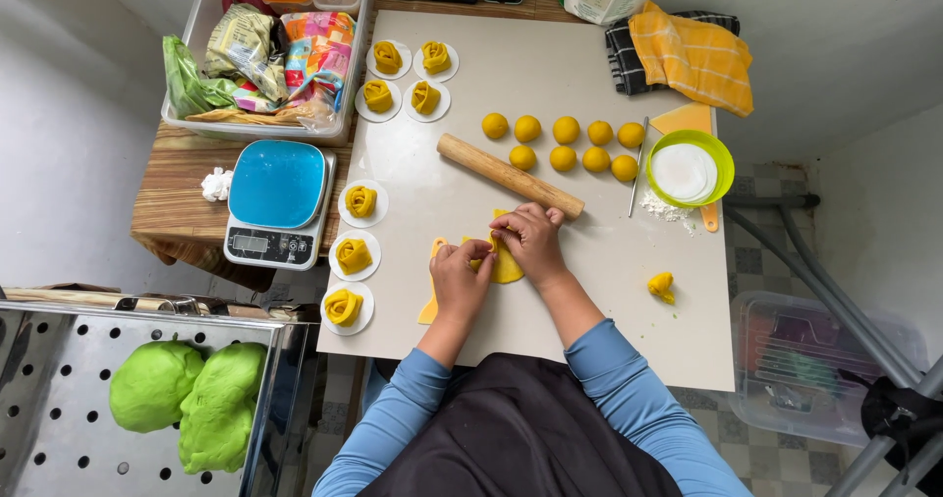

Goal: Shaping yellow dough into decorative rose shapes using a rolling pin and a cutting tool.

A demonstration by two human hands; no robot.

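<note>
Below the rolling pin (509,175), left hand (460,279) and right hand (530,242) apparently pinch yellow dough (507,266).

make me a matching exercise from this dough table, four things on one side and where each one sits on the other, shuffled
Things:
1. wooden rolling pin
2. blue-topped kitchen scale
3. round yellow dough balls
4. green dough lumps

Places:
A. on the perforated metal tray at lower left
B. in two rows beside the green bowl
C. lying at a slant just beyond the two hands
D. on the wooden table, below the clear plastic bin

Pairs: 1-C, 2-D, 3-B, 4-A
</note>
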